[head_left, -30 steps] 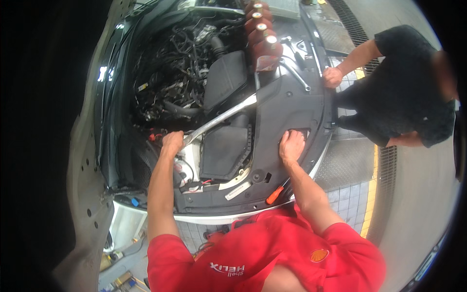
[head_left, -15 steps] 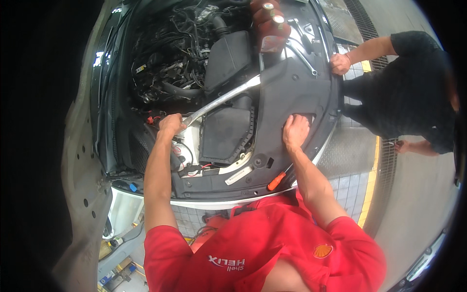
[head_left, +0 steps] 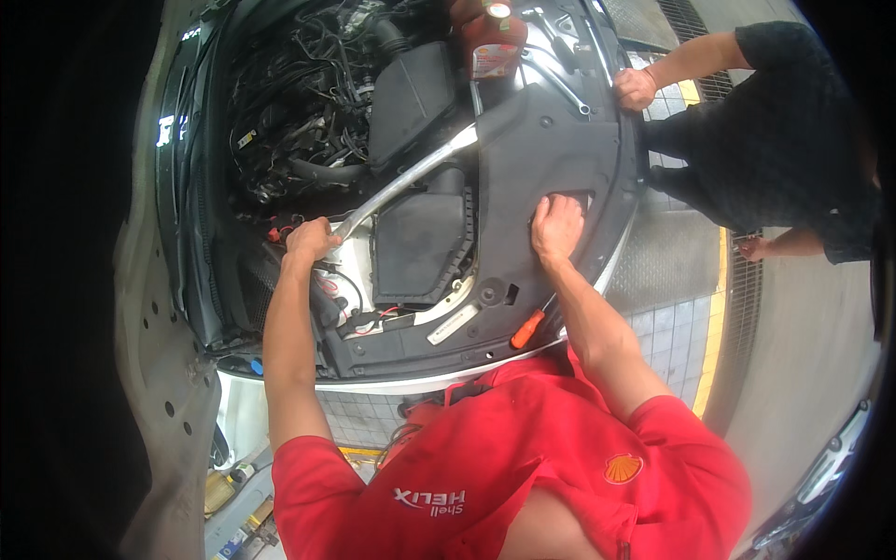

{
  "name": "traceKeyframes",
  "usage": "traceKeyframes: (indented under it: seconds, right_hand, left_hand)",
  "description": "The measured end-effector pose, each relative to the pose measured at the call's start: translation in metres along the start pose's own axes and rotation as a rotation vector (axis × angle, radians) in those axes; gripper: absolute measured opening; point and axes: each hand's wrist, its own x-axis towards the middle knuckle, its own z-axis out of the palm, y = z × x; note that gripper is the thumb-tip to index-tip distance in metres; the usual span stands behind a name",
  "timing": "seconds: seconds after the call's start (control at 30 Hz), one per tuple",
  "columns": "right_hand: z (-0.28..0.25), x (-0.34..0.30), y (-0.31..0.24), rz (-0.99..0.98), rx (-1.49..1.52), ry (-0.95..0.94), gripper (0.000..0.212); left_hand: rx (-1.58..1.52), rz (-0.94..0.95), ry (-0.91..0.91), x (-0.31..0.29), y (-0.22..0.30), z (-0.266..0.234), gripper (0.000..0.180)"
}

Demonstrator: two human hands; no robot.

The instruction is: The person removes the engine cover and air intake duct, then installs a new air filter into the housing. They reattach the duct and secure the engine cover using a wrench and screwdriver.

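Observation:
My left hand (head_left: 311,241) is closed, fingers bent, at the near end of a silver metal brace bar (head_left: 406,185) that slants across the engine bay. What the fingers grip is hidden under the hand. Red and black wires (head_left: 343,291) run over white bodywork just below it. On the black plastic front cover (head_left: 518,159), my right hand (head_left: 558,227) has its fingers bent together at a dark opening. Their tips are out of sight, so what they hold cannot be made out. Between the hands sits a black ribbed box (head_left: 422,245).
An orange-handled screwdriver (head_left: 528,329) lies on the near cover edge. Dark red oil bottles (head_left: 495,47) and a combination wrench (head_left: 560,84) rest on the far part. A co-worker in black (head_left: 765,140) stands at right, one hand (head_left: 636,89) on the car's edge. The raised hood (head_left: 154,308) is at left.
The whole view has shifted slightly, so the car and bottles appear further left and up. Both my hands stay at the same places on the car.

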Motion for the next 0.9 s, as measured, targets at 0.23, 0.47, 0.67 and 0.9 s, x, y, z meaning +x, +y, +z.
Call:
traceKeyframes:
  seconds: [0.23,0.47,0.67,0.9]
  right_hand:
    - [-0.003,-0.001,-0.001,-0.022,0.027,0.017,0.024]
    - [-0.002,0.000,-0.002,-0.020,0.024,0.039,0.023]
    - [-0.003,0.001,-0.002,-0.022,0.035,0.050,0.021]
    - [-0.003,0.000,-0.001,-0.011,0.031,0.034,0.019]
  left_hand:
    - [0.028,-0.057,-0.042,0.004,0.006,0.005,0.056]
    - [-0.081,0.016,0.068,-0.002,-0.007,0.011,0.040]
    - [-0.031,-0.095,0.041,0.014,-0.006,0.027,0.062]
    - [-0.057,0.030,0.085,0.000,-0.011,0.017,0.041]
